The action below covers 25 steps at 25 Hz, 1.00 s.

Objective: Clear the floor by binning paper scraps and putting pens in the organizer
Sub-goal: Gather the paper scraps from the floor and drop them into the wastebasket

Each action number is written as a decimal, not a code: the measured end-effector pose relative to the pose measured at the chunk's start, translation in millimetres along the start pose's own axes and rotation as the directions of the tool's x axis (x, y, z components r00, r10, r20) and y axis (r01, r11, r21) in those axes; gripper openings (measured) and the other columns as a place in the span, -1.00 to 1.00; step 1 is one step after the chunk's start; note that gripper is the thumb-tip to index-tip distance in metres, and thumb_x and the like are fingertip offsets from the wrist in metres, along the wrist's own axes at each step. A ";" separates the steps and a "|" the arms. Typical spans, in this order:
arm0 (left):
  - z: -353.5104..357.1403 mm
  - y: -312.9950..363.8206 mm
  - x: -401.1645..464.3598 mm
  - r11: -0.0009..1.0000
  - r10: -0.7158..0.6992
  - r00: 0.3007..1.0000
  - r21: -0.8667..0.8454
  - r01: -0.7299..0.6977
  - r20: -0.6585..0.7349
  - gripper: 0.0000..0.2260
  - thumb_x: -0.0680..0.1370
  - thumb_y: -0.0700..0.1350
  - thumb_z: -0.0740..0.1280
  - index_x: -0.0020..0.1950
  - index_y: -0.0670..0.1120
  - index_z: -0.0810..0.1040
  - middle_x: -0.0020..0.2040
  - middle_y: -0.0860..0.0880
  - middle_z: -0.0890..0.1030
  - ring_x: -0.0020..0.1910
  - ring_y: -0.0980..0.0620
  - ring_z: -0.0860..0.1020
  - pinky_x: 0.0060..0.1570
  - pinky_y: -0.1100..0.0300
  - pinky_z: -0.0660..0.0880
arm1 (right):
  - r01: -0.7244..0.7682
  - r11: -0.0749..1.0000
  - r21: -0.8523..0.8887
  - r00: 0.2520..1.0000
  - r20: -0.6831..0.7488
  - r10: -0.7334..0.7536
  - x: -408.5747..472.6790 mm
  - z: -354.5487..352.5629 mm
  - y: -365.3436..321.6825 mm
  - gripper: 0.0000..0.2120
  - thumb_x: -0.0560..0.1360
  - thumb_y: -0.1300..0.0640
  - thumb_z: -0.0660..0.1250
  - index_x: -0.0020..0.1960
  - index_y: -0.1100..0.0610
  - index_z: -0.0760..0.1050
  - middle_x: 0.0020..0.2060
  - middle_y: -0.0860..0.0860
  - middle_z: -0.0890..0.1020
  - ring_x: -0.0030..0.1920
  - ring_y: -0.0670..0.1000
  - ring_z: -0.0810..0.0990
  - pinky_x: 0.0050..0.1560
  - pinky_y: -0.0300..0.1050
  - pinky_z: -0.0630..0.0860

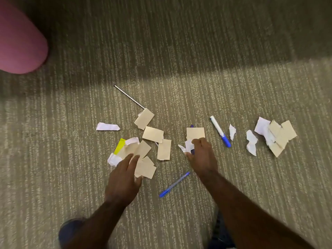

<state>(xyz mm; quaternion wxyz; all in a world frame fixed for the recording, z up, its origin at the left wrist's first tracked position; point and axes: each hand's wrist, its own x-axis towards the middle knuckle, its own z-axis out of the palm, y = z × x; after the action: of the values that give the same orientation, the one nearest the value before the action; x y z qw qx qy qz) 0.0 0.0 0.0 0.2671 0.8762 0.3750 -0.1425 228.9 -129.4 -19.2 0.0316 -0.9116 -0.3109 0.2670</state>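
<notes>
Tan and white paper scraps lie scattered on the carpet. My left hand (125,175) rests on the left pile of scraps (138,153), thumb and fingers pinching a tan scrap (145,169). My right hand (201,155) is closed around crumpled white scraps (187,146) just below a tan square (195,133). A blue ballpoint pen (174,184) lies between my forearms. A white marker with a blue cap (220,131) lies right of my right hand. A thin pen refill (128,96) sticks out from under a tan scrap (144,118).
Another heap of tan and white scraps (274,135) lies at the right, with two torn white pieces (251,141) beside it. A lone white scrap (107,127) lies at the left. A pink rounded object (19,44) stands at the top left. No bin or organizer shows.
</notes>
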 end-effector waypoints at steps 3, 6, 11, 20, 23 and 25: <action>9.6 -3.1 8.5 1.000 -0.004 1.000 -0.029 0.004 -0.020 -0.36 0.35 -0.08 0.49 0.39 -0.10 0.36 0.39 -0.15 0.42 0.31 -0.17 0.44 0.20 -0.08 0.47 | -0.055 0.998 0.024 0.998 -0.031 0.056 8.6 13.4 -1.1 -0.58 0.38 -0.06 0.42 0.11 0.14 0.42 0.10 0.11 0.47 0.09 0.14 0.46 0.09 0.02 0.46; 13.4 -6.8 17.0 1.000 0.019 0.999 0.003 -0.019 -0.034 -0.35 0.34 -0.08 0.50 0.39 -0.10 0.35 0.39 -0.17 0.41 0.30 -0.19 0.44 0.21 -0.09 0.46 | -0.054 0.998 0.029 0.998 -0.044 0.055 11.6 25.0 -7.9 -0.70 0.40 0.01 0.41 0.05 0.14 0.50 0.06 0.12 0.49 0.06 0.15 0.47 0.07 0.00 0.47; 12.6 -14.0 30.0 0.991 0.121 0.991 0.060 -0.118 -0.050 -0.29 0.28 -0.04 0.55 0.36 -0.10 0.37 0.39 -0.21 0.41 0.31 -0.23 0.43 0.17 -0.13 0.45 | 0.004 1.000 -0.026 0.996 -0.092 -0.006 10.8 29.8 -11.4 -0.87 0.43 0.19 0.34 -0.04 0.14 0.59 0.03 0.07 0.53 0.03 0.11 0.47 -0.04 -0.06 0.44; 2.8 -6.9 58.9 0.980 0.196 0.965 0.072 -0.186 -0.175 -0.41 0.33 -0.02 0.50 0.31 -0.05 0.41 0.35 -0.12 0.46 0.27 -0.18 0.44 0.13 -0.10 0.42 | 0.071 0.997 -0.019 0.992 -0.104 -0.072 50.2 6.7 14.0 -0.80 0.50 0.09 0.26 0.11 0.09 0.47 0.39 0.06 0.38 0.44 0.15 0.22 0.39 0.14 0.18; -0.2 -8.2 68.3 0.987 0.157 0.973 0.055 -0.150 -0.171 -0.42 0.36 0.03 0.47 0.34 -0.01 0.37 0.38 -0.08 0.41 0.32 -0.13 0.39 0.19 -0.11 0.36 | 0.157 0.975 -0.156 0.987 -0.003 -0.159 62.5 -1.6 16.1 -0.86 0.50 0.09 0.23 0.05 0.01 0.46 0.14 0.03 0.50 0.23 0.10 0.44 0.22 0.06 0.27; 1.2 -6.7 71.3 0.992 0.129 0.976 0.017 -0.128 -0.177 -0.42 0.38 0.04 0.45 0.34 0.00 0.36 0.38 -0.05 0.41 0.33 -0.11 0.38 0.20 -0.10 0.34 | 0.188 0.967 -0.173 0.981 -0.006 -0.192 62.2 -6.5 15.1 -0.89 0.48 0.15 0.25 -0.02 -0.02 0.45 0.03 0.00 0.51 0.10 0.08 0.51 0.08 0.01 0.29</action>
<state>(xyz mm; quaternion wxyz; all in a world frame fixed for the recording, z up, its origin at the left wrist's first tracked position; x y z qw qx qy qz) 43.3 44.6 -35.5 0.2390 0.9085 0.3397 -0.0471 281.8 -104.5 -46.0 -0.0181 -0.8799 -0.4182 0.2249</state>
